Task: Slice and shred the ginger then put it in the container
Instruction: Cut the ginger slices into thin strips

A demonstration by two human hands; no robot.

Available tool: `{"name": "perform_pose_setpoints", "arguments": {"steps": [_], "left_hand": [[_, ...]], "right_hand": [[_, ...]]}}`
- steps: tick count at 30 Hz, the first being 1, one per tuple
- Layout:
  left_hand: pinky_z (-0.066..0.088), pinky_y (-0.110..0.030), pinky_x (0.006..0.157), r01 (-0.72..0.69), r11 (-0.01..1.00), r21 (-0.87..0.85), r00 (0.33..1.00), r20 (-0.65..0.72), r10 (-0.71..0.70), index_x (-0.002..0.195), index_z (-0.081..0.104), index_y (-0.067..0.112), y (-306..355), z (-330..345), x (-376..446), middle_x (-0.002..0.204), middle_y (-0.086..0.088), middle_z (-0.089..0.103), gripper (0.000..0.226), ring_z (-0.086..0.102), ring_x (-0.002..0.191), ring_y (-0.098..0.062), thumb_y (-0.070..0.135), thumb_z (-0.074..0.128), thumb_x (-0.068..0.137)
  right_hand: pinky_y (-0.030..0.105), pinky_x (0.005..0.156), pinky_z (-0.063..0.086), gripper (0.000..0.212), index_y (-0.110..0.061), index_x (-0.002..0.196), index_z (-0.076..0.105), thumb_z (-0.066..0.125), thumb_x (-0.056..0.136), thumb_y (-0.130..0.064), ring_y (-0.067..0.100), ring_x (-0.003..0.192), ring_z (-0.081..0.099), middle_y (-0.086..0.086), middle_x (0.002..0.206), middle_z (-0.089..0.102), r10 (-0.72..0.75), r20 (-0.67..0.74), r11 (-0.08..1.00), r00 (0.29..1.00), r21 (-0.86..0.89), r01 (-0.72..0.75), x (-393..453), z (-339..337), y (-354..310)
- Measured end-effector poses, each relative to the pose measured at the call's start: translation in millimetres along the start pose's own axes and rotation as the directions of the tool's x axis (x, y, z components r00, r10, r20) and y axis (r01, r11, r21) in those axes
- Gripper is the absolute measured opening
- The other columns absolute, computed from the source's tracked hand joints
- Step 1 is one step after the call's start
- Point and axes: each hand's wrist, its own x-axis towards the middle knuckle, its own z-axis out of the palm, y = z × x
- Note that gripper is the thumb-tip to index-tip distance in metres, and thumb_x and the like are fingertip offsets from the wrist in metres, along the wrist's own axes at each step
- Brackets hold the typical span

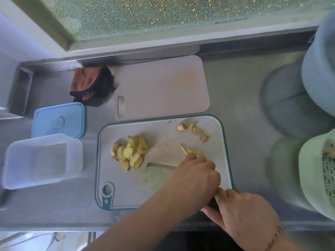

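No readable text, brand, label or number anywhere. White plastic cutting board with teal rim [228,154], near centre: faint round embossed mark at its far right corner, too blurred to read; a small pale mark on the teal tab at its near left corner, also unreadable. Blue rectangular plastic lid [72,113], left: moulded circle only, no lettering visible. Clear rectangular plastic container [16,171], near left: no markings visible. Plain pinkish-grey plastic cutting board [163,87], far centre: a faint stain only.
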Motion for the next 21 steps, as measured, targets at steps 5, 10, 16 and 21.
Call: {"name": "perform_pose_setpoints", "arguments": {"steps": [5, 10, 16, 21], "left_hand": [[0.047, -0.03, 0.066, 0.139, 0.988, -0.071, 0.974, -0.17, -0.15, 0.071, 0.069, 0.021, -7, -12, -11, 0.071, 0.006, 0.061, 0.013, 0.057, 0.064, -0.015, 0.026, 0.076, 0.08], [0.049, -0.035, 0.063, 0.385, 0.884, -0.267, 0.691, -0.551, -0.467, 0.076, 0.071, 0.01, -79, -31, -53, 0.074, -0.001, 0.065, 0.007, 0.058, 0.065, -0.021, 0.01, 0.071, 0.083], [0.05, -0.041, 0.066, 0.495, 0.856, -0.15, 0.754, -0.414, -0.509, 0.077, 0.074, 0.012, -150, -9, -77, 0.075, 0.0, 0.066, 0.009, 0.06, 0.068, -0.026, 0.016, 0.071, 0.085], [0.052, -0.046, 0.076, 0.461, 0.873, -0.16, 0.825, -0.285, -0.487, 0.088, 0.079, 0.017, -151, -6, -81, 0.084, 0.004, 0.07, 0.003, 0.059, 0.079, -0.023, 0.017, 0.076, 0.088]], "right_hand": [[0.021, 0.029, 0.028, 0.073, -0.015, 0.048, 0.047, 0.02, 0.093, -0.065, 0.021, 0.02, 0.037, 0.002, 0.033, 0.039, -0.013, -0.002, 1.0, 1.0, 0.011, 0.013, 0, 1, -2], [0.018, 0.033, 0.025, 0.074, -0.015, 0.049, 0.047, 0.018, 0.093, -0.066, 0.021, 0.019, 0.038, 0.002, 0.032, 0.04, 0.029, 0.016, 0.999, 0.999, 0.043, -0.029, 1, -13, -1], [0.028, 0.03, 0.036, 0.071, -0.018, 0.05, 0.048, 0.023, 0.087, -0.073, 0.022, 0.025, 0.046, 0.0, 0.035, 0.045, 0.22, 0.078, 0.967, 0.972, 0.11, -0.228, 0, -23, 1], [0.034, 0.03, 0.041, 0.075, -0.019, 0.052, 0.053, 0.019, 0.084, -0.078, 0.03, 0.031, 0.053, 0.006, 0.036, 0.05, 0.311, 0.089, 0.931, 0.946, 0.171, -0.322, 6, -25, 4]]}}
